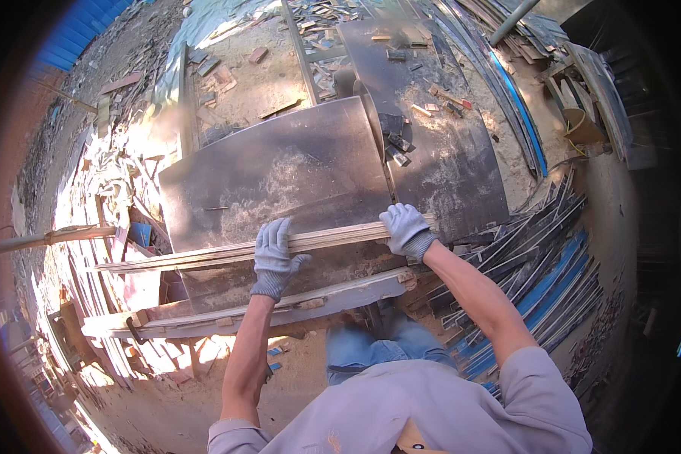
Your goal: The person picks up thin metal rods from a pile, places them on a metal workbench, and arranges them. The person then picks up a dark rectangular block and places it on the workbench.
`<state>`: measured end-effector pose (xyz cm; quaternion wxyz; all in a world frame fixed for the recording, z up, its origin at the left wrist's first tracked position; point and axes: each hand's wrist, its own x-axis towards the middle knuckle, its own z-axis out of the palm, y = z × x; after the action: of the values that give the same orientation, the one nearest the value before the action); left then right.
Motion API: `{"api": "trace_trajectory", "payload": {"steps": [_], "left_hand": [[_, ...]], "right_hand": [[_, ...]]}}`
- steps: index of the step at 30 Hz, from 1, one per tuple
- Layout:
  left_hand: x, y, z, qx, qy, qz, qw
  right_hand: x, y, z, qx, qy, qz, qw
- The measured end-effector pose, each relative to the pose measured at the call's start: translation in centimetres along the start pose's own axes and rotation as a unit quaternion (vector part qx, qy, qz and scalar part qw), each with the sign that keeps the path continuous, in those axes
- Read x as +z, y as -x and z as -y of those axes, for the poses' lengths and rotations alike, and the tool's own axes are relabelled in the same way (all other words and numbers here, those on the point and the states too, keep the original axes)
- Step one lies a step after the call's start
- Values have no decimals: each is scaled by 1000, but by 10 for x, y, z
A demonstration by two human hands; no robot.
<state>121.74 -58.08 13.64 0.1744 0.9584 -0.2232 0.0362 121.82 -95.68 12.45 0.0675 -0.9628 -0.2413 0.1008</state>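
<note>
A bundle of long thin wood strips (340, 236) lies across a dark, dusty panel (284, 164). Over the strips, left of their middle, rests my left hand (274, 258) in a grey knit glove, fingers extended together and thumb out to the right; whether it grips them cannot be told. My right hand (407, 230), gloved the same way, is closed around the bundle near its right end. The left end sticks out past the panel's edge. Nearer my body a long board with a pale edge (340, 292) runs roughly alongside the strips.
Dark and blue-faced strips (545, 289) are heaped at the right. Small wood blocks (398, 148) sit on a second dark panel (448, 170). Scrap wood (113, 176) covers the ground at the left, where a wooden pole (57, 238) juts in. A clamp (133, 329) is at the near board's left end.
</note>
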Motion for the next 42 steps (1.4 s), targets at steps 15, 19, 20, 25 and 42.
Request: {"api": "trace_trajectory", "payload": {"steps": [15,19,20,25,42], "left_hand": [[-98,-17,-205,-506,790,-340,71],[-192,-61,-177,-297,882,-334,150],[-215,-79,-163,-316,855,-324,253],[-404,-188,-122,-312,565,-354,677],[-273,-261,-163,-165,177,182,953]], "right_hand": [[-329,300,-89,78,-10,53,996],[-299,297,-59,81,-50,-60,994],[-276,291,-36,96,-74,-98,988],[-267,161,86,100,-239,-11,966],[-419,-80,-223,282,-756,-416,420]]}}
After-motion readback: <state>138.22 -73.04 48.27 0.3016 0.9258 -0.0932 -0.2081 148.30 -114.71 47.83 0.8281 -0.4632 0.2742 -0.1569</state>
